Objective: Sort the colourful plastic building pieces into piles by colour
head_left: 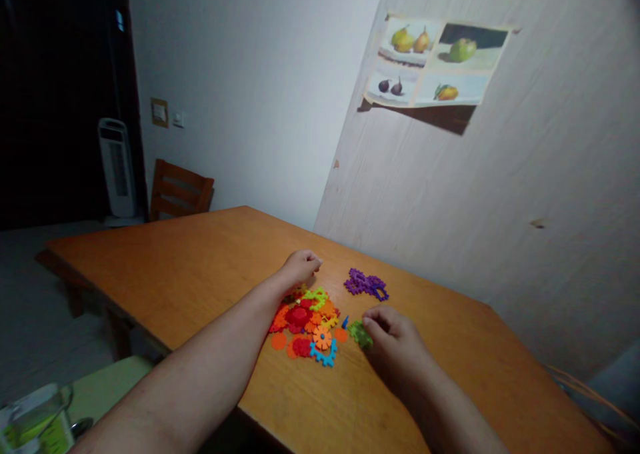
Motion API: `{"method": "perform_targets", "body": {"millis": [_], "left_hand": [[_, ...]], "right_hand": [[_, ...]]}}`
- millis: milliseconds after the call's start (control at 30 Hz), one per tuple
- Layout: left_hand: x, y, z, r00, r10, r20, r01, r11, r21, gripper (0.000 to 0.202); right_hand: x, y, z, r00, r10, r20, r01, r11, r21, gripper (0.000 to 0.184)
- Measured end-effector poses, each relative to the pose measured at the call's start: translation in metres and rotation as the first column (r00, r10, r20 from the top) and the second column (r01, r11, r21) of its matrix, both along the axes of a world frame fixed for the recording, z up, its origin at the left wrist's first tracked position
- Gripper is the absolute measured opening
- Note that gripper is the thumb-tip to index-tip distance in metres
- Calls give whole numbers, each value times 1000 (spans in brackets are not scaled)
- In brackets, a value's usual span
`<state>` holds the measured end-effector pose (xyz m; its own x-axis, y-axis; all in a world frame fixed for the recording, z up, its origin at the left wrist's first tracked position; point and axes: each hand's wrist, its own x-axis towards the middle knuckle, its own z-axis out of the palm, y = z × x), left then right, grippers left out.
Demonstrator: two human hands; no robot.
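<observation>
My left hand (301, 265) is over the table just behind a pile of plastic gear pieces, its fingers curled together; what they hold, if anything, is hidden. Thumb and fingers of my right hand (395, 332) are pinched at the edge of a green gear piece (360, 334), right of the pile. In the pile lie a red gear (299, 317), a yellow-green gear piece (316, 299), an orange gear (322, 337) and a blue toothed piece (325, 355). A small blue piece (345, 322) is between the pile and the green gear.
Purple gear pieces (365, 283) form a cluster farther back on the wooden table (200, 261). A wall with a fruit poster (425, 64) borders the far side. A wooden chair (180, 191) stands beyond the left end, and a light green seat (107, 387) is at the lower left.
</observation>
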<state>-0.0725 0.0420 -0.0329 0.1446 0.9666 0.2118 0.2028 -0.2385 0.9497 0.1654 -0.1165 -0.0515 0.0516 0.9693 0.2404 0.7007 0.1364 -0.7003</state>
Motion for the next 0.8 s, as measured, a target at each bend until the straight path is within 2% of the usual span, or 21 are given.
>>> {"method": "perform_targets", "body": {"millis": [67,167,300,433,500,600,633,700,767,800], "left_hand": [[-1,1,-1,1000,0,6,0,1000,8,12],[-1,2,-2,1000,5,20,-5,1000,19,12],[-1,2,-3,1000,-1,15,1,1000,28,13],[-1,1,-2,1000,8,4,-8,1000,3,13],[-1,0,-1,1000,15,12,-15,1000,-8,13],[-1,-1,-2,1000,15,23,-15,1000,-11,13],[-1,-1,-2,1000,16,24,-16,1000,-10,13],[-2,0,-2,1000,16,19,-16,1000,-4,14],[-2,1,-2,1000,16,7,-16,1000,13,16],[-2,1,-2,1000,15,-2,-15,1000,24,17]], "right_hand": [[-29,-14,6,982,173,77,-170,984,-48,21],[-52,-29,14,925,299,233,-276,953,-127,20],[-61,-33,19,874,360,327,-327,933,-151,16],[-62,-30,16,879,378,292,-362,926,-107,8],[-62,-28,12,916,368,161,-359,930,-81,9],[-60,-26,6,929,294,-223,-328,935,-133,18],[-58,-25,5,897,240,-371,-318,934,-165,21],[-52,-23,7,782,125,-611,-304,932,-197,25],[-44,-20,13,692,52,-720,-271,943,-193,29],[-39,-19,17,679,35,-733,-247,952,-183,31]]}}
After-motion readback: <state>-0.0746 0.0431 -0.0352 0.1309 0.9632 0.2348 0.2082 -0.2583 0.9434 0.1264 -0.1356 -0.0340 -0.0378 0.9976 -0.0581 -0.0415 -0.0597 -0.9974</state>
